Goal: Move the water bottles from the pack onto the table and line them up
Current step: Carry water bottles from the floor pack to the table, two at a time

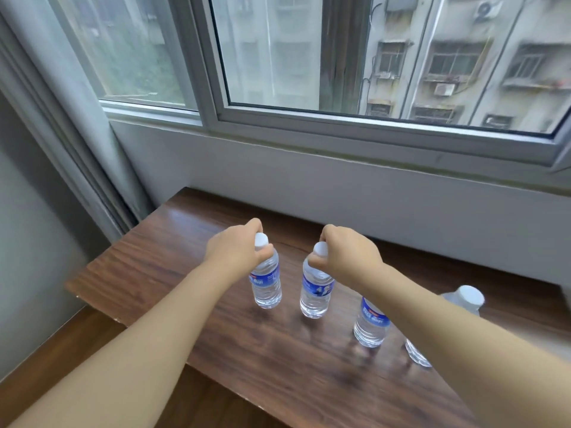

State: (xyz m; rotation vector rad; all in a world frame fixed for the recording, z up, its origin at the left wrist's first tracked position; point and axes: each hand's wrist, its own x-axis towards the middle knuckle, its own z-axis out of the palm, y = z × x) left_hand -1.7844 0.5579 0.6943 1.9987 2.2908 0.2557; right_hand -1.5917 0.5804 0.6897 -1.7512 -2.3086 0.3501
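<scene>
A wide sliding window (340, 57) fills the upper view from 10 to 2 o'clock, with apartment blocks beyond the glass. Below it a dark wood-grain table (191, 248) runs from centre to 4 o'clock, its far edge against the white wall.

Both bare forearms reach in from 7 and 5 o'clock toward the centre. The left hand (234, 250) arches over the first water bottle (267, 282), fingers and thumb curled round its neck just under the white cap, pinching it. The right hand (346, 253) does the same with the second water bottle (316, 288), just to the right, at 3 o'clock of the first. Both bottles are upright, their bases at the tabletop; whether they touch it I cannot tell.

At 4 o'clock of these, a third water bottle (370, 325) stands on the table, its top hidden behind the right forearm. Further toward 4 o'clock a fourth water bottle (466, 299) shows its cap and part of its base, the forearm crossing its middle.
</scene>
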